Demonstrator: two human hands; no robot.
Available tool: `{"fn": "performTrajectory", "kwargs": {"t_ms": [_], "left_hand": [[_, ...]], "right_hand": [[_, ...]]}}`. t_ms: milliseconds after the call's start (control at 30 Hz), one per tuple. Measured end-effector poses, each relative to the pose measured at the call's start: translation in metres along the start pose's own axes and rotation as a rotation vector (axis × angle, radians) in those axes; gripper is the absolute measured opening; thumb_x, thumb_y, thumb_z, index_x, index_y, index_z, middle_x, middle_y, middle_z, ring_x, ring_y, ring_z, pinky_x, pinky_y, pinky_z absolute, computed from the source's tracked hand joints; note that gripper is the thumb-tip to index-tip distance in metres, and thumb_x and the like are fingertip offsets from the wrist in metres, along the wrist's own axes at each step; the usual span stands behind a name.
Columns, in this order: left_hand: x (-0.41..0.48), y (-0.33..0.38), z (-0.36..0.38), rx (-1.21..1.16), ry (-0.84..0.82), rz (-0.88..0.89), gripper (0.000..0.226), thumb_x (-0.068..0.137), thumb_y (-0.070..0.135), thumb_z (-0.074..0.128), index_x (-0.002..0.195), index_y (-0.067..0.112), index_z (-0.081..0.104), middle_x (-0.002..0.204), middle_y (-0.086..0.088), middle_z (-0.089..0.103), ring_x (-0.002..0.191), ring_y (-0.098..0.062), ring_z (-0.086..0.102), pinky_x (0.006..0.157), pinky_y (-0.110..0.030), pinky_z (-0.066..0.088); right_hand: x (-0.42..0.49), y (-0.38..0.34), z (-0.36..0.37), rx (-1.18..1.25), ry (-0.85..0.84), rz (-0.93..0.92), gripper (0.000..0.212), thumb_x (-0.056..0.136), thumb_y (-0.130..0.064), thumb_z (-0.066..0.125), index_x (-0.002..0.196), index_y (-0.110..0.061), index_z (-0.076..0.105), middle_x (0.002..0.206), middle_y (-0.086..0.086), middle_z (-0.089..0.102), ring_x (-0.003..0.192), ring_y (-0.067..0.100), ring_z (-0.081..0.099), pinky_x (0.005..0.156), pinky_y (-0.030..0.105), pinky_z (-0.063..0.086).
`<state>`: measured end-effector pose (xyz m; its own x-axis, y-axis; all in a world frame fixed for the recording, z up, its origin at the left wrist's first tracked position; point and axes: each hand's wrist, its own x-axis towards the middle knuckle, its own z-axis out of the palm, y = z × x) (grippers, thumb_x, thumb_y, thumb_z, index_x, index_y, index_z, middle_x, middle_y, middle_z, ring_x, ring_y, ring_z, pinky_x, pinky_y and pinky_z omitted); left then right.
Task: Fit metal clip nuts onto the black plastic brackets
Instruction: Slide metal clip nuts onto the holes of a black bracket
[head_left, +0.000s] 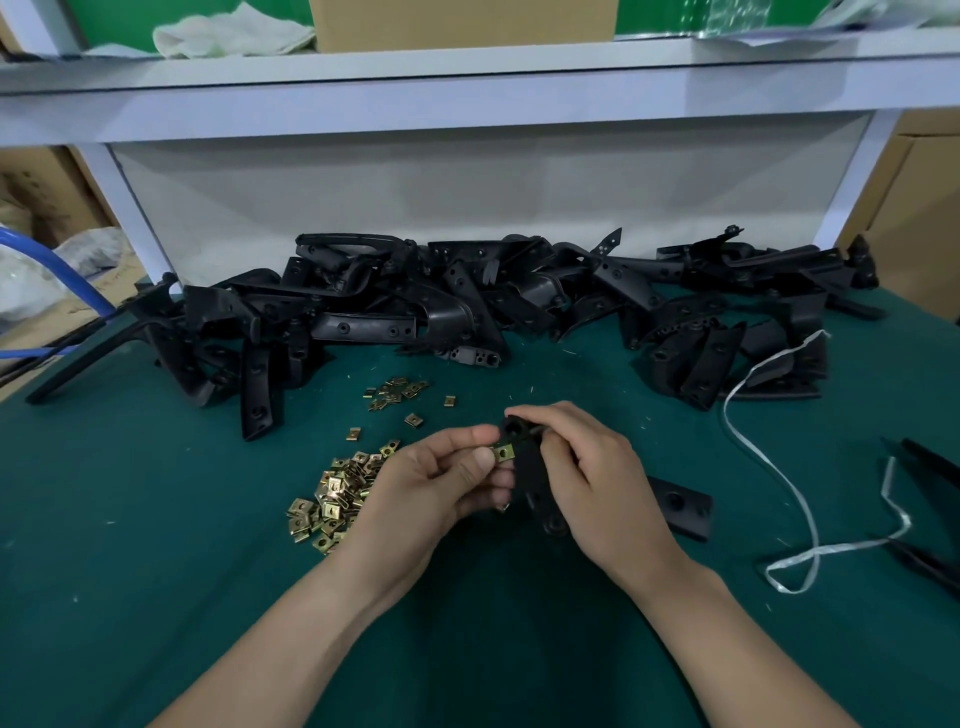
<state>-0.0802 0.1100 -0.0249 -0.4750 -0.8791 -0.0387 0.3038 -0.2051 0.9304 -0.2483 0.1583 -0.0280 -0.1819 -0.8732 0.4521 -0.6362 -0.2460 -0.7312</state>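
Worktop (156, 571) surface is green and carries all task parts; a white shelf (467, 78) spans the far side above it.

Bracket stock: a long tangled heap of black plastic brackets (467, 301) lies along the far edge, well apart from the hands. Risk: the pieces interlock, so pulling one free may drag its neighbours toward the clip nuts or off the worktop.

Strap: a loose white strap (779, 467) loops across the right side, near the right forearm. Risk: a sleeve or wrist may snag it and sweep parts aside.

Clip nut supply: a pile of brass-coloured clip nuts (332, 499) sits just left of the left hand; a smaller scatter (395, 389) lies farther off. Risk: the left wrist rests close to the pile and may scatter it.

Work in hand: the right hand (587, 478) holds one black bracket (524, 457) above the worktop, grip closed around its upper end. The left hand (431, 483) pinches a single clip nut (503, 453) between thumb and fingers, grip narrow, the nut touching the bracket's left edge beside a hole.

Judged hazards at this step:
- Nut enters skewed, so its threaded hole misses the bracket hole.
- Nut springs out of the pinch under pressure and is lost.
- Sharp stamped edges cut the bare fingertips.
- Excess force spreads the clip, leaving a loose fit.
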Motion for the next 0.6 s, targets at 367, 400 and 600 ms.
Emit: {"fn": "performTrajectory", "kwargs": {"t_ms": [367,400,600], "left_hand": [[0.001,0.009,-0.009,-0.166,-0.215,-0.232,0.017,0.09,0.009,0.061,0.094,0.008,0.078,0.087,-0.011,0.07,0.073,-0.012,0.066,0.07,-0.026,0.059],[0.001,0.01,-0.009,-0.168,-0.227,-0.236,0.018,0.091,0.01,0.06,0.094,0.007,0.077,0.087,-0.011,0.069,0.073,-0.012,0.066,0.071,-0.026,0.059],[-0.002,0.012,-0.008,-0.136,-0.277,-0.233,0.021,0.093,0.014,0.057,0.092,0.011,0.078,0.085,-0.005,0.067,0.074,-0.009,0.063,0.074,-0.024,0.058]], "right_hand": [[-0.001,-0.002,0.0,0.048,0.035,-0.061,0.038,0.098,-0.011,0.042,0.118,-0.031,0.067,0.108,-0.019,0.064,0.107,0.011,0.062,0.088,0.036,0.051],[-0.001,-0.003,0.0,0.056,0.035,-0.062,0.038,0.098,-0.012,0.042,0.118,-0.031,0.067,0.109,-0.018,0.064,0.107,0.011,0.062,0.088,0.035,0.051],[-0.002,-0.004,0.001,0.074,0.006,-0.073,0.039,0.1,-0.014,0.039,0.123,-0.029,0.066,0.114,-0.019,0.064,0.112,0.009,0.061,0.091,0.034,0.05]]}}
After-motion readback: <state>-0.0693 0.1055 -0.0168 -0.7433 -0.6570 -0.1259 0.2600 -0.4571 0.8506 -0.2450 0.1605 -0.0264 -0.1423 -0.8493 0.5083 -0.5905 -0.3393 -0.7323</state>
